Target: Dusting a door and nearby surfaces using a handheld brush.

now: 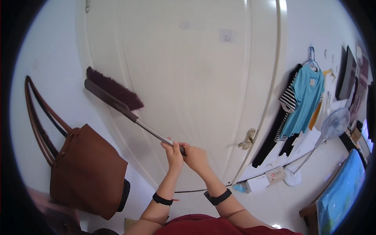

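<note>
Remotely, I logged the left hand (174, 152) and right hand (196, 158) clasped round the broom (132, 115), its brush head (111, 98) raised before the white door (188, 78), and judged that a wider-spaced grip would steady it.

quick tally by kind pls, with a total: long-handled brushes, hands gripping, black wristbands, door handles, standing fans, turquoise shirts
Long-handled brush: 1
Hands gripping it: 2, left hand and right hand
Black wristbands: 2, one on each arm
Door handle: 1
Standing fan: 1
Turquoise shirt: 1
Total: 8
</note>
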The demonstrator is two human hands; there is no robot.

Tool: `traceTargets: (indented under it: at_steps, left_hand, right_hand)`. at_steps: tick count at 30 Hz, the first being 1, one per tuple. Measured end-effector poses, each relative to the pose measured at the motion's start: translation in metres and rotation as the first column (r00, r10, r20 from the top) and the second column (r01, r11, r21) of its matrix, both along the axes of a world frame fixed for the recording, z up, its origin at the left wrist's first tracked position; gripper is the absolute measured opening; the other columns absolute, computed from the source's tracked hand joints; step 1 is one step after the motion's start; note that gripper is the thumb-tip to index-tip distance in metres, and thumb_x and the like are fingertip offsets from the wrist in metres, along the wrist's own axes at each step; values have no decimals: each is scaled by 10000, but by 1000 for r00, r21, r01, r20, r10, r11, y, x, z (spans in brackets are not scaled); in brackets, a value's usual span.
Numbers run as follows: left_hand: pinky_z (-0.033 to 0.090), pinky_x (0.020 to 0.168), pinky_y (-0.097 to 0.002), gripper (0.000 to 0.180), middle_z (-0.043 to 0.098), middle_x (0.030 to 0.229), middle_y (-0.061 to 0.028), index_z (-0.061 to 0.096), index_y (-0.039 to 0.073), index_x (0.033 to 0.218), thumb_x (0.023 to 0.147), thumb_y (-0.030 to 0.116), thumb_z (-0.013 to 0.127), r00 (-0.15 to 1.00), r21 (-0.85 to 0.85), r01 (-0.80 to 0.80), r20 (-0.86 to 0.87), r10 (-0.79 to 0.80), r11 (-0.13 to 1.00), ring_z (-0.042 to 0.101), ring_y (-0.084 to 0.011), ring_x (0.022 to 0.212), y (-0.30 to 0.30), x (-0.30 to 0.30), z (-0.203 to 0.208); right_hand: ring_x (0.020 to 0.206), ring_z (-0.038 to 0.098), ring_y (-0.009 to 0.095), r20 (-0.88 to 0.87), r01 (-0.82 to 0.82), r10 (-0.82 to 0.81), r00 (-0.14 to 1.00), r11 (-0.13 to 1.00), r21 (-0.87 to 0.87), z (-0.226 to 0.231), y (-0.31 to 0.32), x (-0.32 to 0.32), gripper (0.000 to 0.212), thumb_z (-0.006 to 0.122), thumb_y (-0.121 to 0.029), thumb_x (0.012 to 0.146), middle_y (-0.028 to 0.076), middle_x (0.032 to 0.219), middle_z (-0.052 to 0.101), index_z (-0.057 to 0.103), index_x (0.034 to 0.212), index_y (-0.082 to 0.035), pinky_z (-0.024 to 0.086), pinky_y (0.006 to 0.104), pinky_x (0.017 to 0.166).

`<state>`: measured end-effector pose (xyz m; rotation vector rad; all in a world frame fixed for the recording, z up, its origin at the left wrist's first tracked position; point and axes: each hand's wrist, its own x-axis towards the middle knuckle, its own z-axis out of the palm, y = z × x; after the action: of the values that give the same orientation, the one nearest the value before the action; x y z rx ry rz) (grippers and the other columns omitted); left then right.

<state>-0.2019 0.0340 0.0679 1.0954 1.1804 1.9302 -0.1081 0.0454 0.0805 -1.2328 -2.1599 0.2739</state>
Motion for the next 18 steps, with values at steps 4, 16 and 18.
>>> traceTargets:
  at_steps: [4, 16, 18]
  left_hand:
    - [505, 685, -332, 314, 621, 826, -132, 260, 8, 1214, 970, 136, 411, 955, 31, 71, -290, -59, 997, 627, -179, 734, 15, 42, 17]
    - [493, 652, -513, 382, 651, 800, -230, 332, 21, 1189, 919, 252, 474, 423, -226, 179, -861, -282, 958, 635, -425, 729, 12, 167, 26]
    - [495, 654, -498, 375, 658, 813, -214, 356, 36, 1188, 922, 270, 479, 396, -232, 198, -870, -294, 953, 639, -415, 733, 10, 165, 23]
  right_hand:
    - [712, 652, 353, -183, 90, -99, 978, 994, -55, -9, 6, 43, 218, 667, -232, 768, 172, 740, 662, 635, 852, -33, 500, 451, 615]
    - [819, 681, 331, -693, 245, -277, 666, 958, -148, -49, -13, 128, 303, 606, -191, 853, 184, 859, 682, 586, 1085, 1, 518, 404, 667]
    - [821, 678, 340, -690, 246, -279, 668, 958, -149, -54, -15, 125, 302, 603, -189, 851, 192, 856, 679, 589, 1085, 3, 517, 412, 668]
